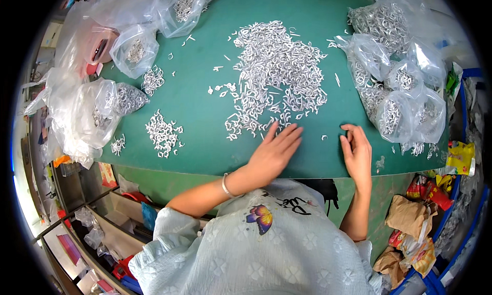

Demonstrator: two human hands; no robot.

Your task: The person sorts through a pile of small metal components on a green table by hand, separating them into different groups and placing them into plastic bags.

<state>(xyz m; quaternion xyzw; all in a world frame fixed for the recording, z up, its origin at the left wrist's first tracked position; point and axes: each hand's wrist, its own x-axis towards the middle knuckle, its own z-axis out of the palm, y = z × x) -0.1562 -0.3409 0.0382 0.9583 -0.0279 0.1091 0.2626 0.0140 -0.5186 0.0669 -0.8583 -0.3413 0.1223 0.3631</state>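
Green matting covers the bench (205,141), whose near edge curves just in front of the person's pale blue top. Nearest that edge, the left hand (274,149) lies flat and unclenched, palm down, its fingertips touching the lower fringe of the big heap of small silvery metal hooks (277,69). The right hand (356,151) rests just beside it, fingers loosely curled about a lone hook or two; whether it pinches one I cannot tell. A stray hook (324,138) lies between the hands.

Risk, as I judge it: the near fringe sits close to the bench edge, so a broad sweep of the flat hand could push hooks over it into the clutter below. To the left, smaller piles (163,132) lie apart from the heap, and a careless drag could merge them. Farther right, filled clear bags (405,105) slump close to the right hand; a nudge might spill one. More bags (136,49) crowd the far left.
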